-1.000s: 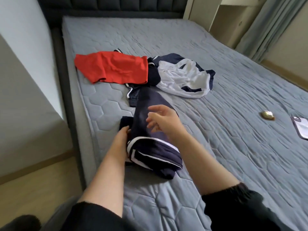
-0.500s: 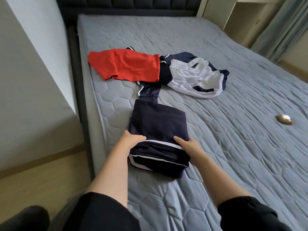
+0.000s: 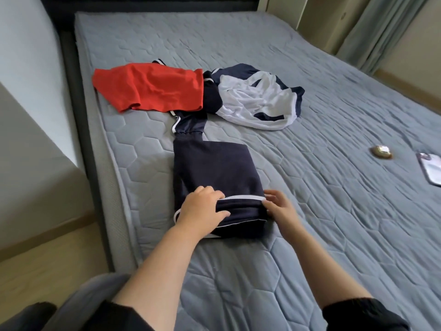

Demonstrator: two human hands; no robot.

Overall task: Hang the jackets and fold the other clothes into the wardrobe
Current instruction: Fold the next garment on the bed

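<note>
A folded navy garment with white piping point(image 3: 214, 170) lies on the grey quilted bed point(image 3: 310, 211) near its left edge. My left hand point(image 3: 202, 211) rests flat on the near left part of the fold, fingers spread across the piping. My right hand point(image 3: 279, 206) presses against the fold's near right corner, fingertips on the cloth. Farther up lie a crumpled red garment point(image 3: 152, 89) and a navy and white jacket point(image 3: 257, 101), whose dark sleeve point(image 3: 188, 123) reaches down to the folded piece.
A small round gold object point(image 3: 381, 152) and a phone point(image 3: 430, 170) lie on the bed's right side. The dark bed frame point(image 3: 81, 115) and a white wall run along the left, with wooden floor below. Curtains point(image 3: 372, 32) hang at the far right.
The navy garment was folded over into a flat rectangle. My right hand came down from above it to its near right corner. My left hand moved onto the top of the fold.
</note>
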